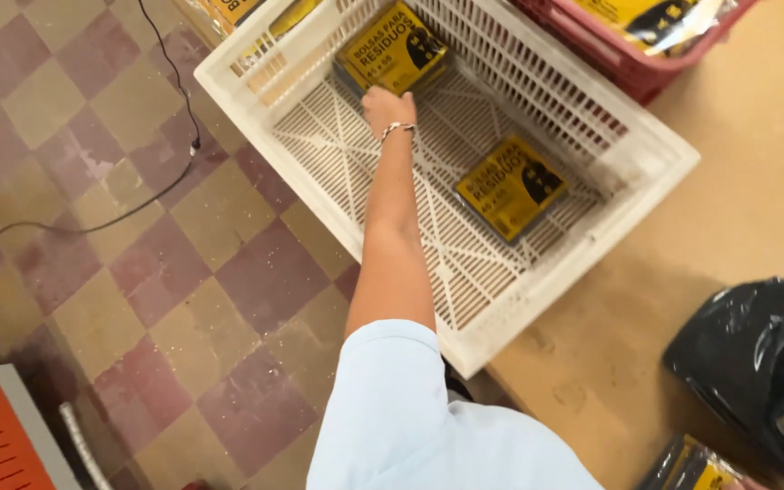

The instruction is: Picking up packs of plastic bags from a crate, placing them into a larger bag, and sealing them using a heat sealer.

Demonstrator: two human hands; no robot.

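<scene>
My pale blue sleeve (392,399) fills the near edge, and from it my left arm runs straight out over the rim of the white slatted crate (583,263). My left hand (387,107) rests at the far end of the crate floor, fingers curled down onto the near edge of a flat yellow-and-black packet (394,47); I cannot tell whether they pinch it or only touch. That packet lies dead ahead of the hand, long axis slanting up to the right. A second yellow packet (512,186) lies well apart, to the right. My right hand is out of view. The crate overhangs the tan counter (755,200) above the chequered tile floor (138,263); a red crate (632,68) sits beyond.
</scene>
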